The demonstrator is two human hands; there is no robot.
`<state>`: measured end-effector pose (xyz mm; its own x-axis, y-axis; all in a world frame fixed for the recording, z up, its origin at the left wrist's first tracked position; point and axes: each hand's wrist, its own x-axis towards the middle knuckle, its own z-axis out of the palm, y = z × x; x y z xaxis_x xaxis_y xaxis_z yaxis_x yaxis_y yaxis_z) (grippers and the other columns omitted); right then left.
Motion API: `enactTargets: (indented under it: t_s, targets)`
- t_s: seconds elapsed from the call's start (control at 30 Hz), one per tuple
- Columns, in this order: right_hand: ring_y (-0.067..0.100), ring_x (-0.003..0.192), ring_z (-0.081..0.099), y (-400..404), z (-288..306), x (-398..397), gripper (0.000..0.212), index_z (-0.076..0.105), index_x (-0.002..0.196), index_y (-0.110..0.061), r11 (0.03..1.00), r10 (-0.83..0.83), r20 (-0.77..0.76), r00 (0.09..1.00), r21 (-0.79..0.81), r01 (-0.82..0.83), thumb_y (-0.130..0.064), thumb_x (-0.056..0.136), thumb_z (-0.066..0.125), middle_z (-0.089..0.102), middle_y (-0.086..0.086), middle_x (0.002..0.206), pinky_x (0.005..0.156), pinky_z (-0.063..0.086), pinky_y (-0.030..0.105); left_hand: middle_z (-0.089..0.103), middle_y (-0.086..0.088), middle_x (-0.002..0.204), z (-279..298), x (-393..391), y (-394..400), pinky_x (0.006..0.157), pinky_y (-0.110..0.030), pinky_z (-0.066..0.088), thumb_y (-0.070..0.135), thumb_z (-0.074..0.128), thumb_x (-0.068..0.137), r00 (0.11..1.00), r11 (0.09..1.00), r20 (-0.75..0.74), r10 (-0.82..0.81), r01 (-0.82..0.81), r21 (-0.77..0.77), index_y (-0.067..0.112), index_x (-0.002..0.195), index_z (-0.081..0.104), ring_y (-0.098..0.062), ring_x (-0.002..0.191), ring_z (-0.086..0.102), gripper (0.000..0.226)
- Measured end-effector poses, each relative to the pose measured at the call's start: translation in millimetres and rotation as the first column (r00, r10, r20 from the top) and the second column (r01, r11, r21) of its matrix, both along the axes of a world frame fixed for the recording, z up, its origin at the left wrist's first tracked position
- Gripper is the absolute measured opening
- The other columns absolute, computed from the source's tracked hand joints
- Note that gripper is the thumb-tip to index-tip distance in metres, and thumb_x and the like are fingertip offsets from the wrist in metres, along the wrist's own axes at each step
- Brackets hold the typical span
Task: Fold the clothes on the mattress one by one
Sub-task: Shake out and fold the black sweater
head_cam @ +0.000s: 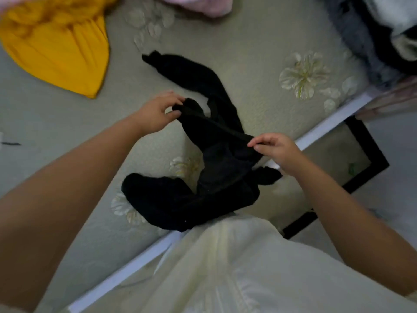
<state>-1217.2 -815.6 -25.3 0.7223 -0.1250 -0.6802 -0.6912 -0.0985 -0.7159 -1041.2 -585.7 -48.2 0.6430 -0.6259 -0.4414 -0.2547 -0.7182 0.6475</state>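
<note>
Nearest, a pale cream garment hangs at the mattress edge, just below the black garment, which lies rumpled on the mattress. Both hands pinch its upper hem: left hand at its left end, right hand at its right. Beyond it, to the upper left, lies a yellow garment; a pink one sits farther off

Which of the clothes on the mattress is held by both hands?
The black garment; the yellow one and pink one lie untouched.
</note>
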Motion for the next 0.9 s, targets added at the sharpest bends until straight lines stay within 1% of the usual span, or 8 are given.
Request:
enactTargets:
  t_s: [0.1, 0.17, 0.23, 0.37, 0.47, 0.6, 0.73, 0.9]
  targets:
    - [0.000, 0.064, 0.046, 3.0, 33.3, 26.5, 0.036, 0.052, 0.075, -0.020, 1.000, -0.003, 0.111, 0.994, -0.024, 0.006, 0.006, 0.094, 0.035, 0.049, -0.003, 0.074, 0.060, 0.038, 0.011, 0.045, -0.007, 0.133, 58.9, 15.1, 6.2, 0.105, -0.026, 0.027, 0.007, 0.044, 0.094, 0.986, 0.978, -0.074, 0.148, -0.157, -0.134, 0.012, 0.121, 0.052, -0.006, 0.127, 0.037, 0.028]
    - [-0.006, 0.056, 0.044, 5.9, 60.1, 44.9, 0.037, 0.050, 0.076, -0.022, 0.998, -0.033, 0.243, 0.969, -0.051, 0.047, 0.006, 0.094, 0.034, 0.045, -0.002, 0.071, 0.055, 0.034, 0.008, 0.055, -0.004, 0.100, 101.2, 19.9, 10.5, 0.082, -0.012, 0.038, 0.001, 0.042, 0.094, 0.966, 0.926, -0.050, 0.254, -0.258, -0.276, 0.011, 0.108, 0.050, 0.012, 0.090, 0.050, 0.019]
    - [-0.010, 0.053, 0.045, 10.6, 93.1, 60.6, 0.034, 0.054, 0.082, -0.024, 0.995, -0.024, 0.383, 0.923, -0.079, 0.059, 0.005, 0.092, 0.041, 0.045, -0.002, 0.069, 0.055, 0.034, 0.004, 0.047, 0.004, 0.075, 144.3, 25.3, 18.9, 0.064, -0.013, 0.034, -0.003, 0.042, 0.093, 0.923, 0.877, 0.088, 0.374, -0.321, -0.358, 0.009, 0.096, 0.046, 0.003, 0.067, 0.044, 0.013]
    - [-0.009, 0.058, 0.044, 16.0, 166.6, 91.8, 0.030, 0.056, 0.106, -0.017, 0.976, 0.164, 0.533, 0.830, -0.210, -0.059, 0.004, 0.085, 0.056, 0.044, -0.004, 0.070, 0.061, 0.035, 0.007, 0.049, -0.013, 0.082, 235.7, 38.6, 44.2, 0.065, -0.025, 0.029, -0.001, 0.042, 0.092, 0.741, 0.794, 0.371, 0.559, -0.351, -0.496, 0.009, 0.095, 0.046, -0.016, 0.081, 0.042, 0.012]
    - [0.010, 0.073, 0.051, 22.2, 221.1, 119.9, 0.013, 0.061, 0.089, -0.014, 0.874, 0.397, 0.514, 0.760, -0.465, -0.142, -0.002, 0.087, 0.057, 0.056, -0.003, 0.073, 0.064, 0.036, 0.016, 0.056, -0.027, 0.097, 305.3, 37.3, 64.9, 0.070, -0.031, 0.031, 0.002, 0.042, 0.093, 0.569, 0.733, 0.489, 0.661, -0.349, -0.584, -0.005, 0.103, 0.053, -0.027, 0.089, 0.051, 0.016]
    - [0.015, 0.061, 0.046, 39.9, 290.8, 145.2, 0.013, 0.065, 0.082, 0.001, 0.800, 0.431, 0.563, 0.705, -0.600, -0.010, -0.006, 0.088, 0.057, 0.051, 0.006, 0.064, 0.061, 0.032, 0.026, 0.057, -0.026, 0.095, 373.9, 17.2, 103.7, 0.065, -0.023, 0.027, 0.003, 0.043, 0.093, 0.374, 0.637, 0.530, 0.761, -0.279, -0.718, -0.009, 0.103, 0.052, -0.023, 0.084, 0.049, 0.018]
    - [0.008, 0.052, 0.036, 79.7, 359.0, 145.0, 0.039, 0.046, 0.055, -0.019, 0.807, 0.467, 0.686, 0.558, -0.588, 0.047, -0.006, 0.091, 0.052, 0.039, -0.004, 0.053, 0.056, 0.031, 0.020, 0.059, -0.024, 0.095, 412.2, 0.1, 161.3, 0.064, -0.024, 0.028, 0.009, 0.043, 0.095, 0.278, 0.672, 0.612, 0.740, -0.285, -0.683, -0.004, 0.105, 0.052, -0.022, 0.083, 0.052, 0.018]
    - [0.016, 0.066, 0.045, 132.7, 418.2, 144.8, 0.028, 0.057, 0.074, -0.002, 0.713, 0.580, 0.725, 0.372, -0.672, 0.200, -0.015, 0.095, 0.045, 0.050, 0.004, 0.066, 0.053, 0.027, 0.022, 0.064, -0.025, 0.089, 448.1, -22.7, 233.1, 0.067, -0.040, 0.044, 0.038, 0.043, 0.092, 0.061, 0.870, 0.903, 0.425, -0.301, -0.390, 0.002, 0.109, 0.059, -0.039, 0.080, 0.061, 0.043]
